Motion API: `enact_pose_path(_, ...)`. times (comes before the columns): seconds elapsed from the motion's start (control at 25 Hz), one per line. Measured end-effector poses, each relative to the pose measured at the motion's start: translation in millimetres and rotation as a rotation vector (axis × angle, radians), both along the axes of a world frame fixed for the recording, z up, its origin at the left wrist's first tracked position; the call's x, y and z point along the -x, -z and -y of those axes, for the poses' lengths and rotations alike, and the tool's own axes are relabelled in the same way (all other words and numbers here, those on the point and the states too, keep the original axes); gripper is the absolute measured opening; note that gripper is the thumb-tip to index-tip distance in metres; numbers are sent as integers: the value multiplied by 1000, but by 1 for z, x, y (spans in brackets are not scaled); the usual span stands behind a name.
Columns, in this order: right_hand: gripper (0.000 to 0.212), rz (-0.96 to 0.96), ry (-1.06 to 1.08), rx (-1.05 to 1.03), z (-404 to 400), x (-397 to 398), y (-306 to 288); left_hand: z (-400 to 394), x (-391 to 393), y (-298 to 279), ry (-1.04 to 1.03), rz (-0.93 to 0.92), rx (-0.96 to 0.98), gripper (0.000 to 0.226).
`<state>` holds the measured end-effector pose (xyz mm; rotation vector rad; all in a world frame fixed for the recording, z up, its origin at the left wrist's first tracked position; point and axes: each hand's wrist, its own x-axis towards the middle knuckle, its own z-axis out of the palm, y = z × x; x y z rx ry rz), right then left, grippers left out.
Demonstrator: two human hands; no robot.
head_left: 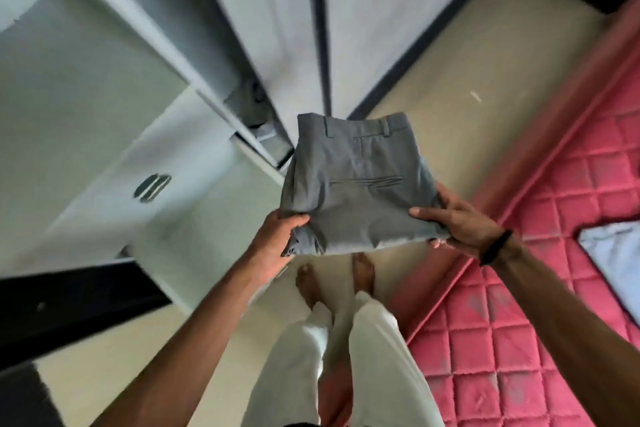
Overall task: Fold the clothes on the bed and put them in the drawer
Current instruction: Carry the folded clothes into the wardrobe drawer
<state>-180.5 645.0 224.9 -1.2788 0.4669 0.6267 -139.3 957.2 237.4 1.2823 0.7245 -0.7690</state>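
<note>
Right now the folded grey trousers [356, 184] are held flat in the air over the floor [460, 80], between the white wardrobe [104, 97] and the red quilted mattress [540, 305]. The left hand [277, 243] grips their near left corner, thumb on top. The right hand [457, 218] grips the near right corner, thumb on top and fingers beneath; a black band [495, 248] circles that wrist. Dark cloth, possibly clothes, sits in the blurred open wardrobe compartment [256, 104]. A pale garment [613, 253] lies on the mattress.
</note>
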Motion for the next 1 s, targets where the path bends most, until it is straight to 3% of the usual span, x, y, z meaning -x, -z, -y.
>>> enact_pose_path(0.28, 65, -94, -521, -92, -151, -96, 38, -146, 69, 37, -436, -42, -98, 30)
enact_pose_path(0.52, 60, -136, -774, 84, -245, -134, 121, -189, 95, 117, -666, -86, -185, 30)
enact_pose_path(0.76, 66, -67, -940, 219, -314, -140, 193, -218, 92, 198, -675, -137, -356, 30)
enact_pose_path(1.0, 63, 109, -957, 540, -346, -125, 259, -230, 86, 277, -580, -173, -458, 39)
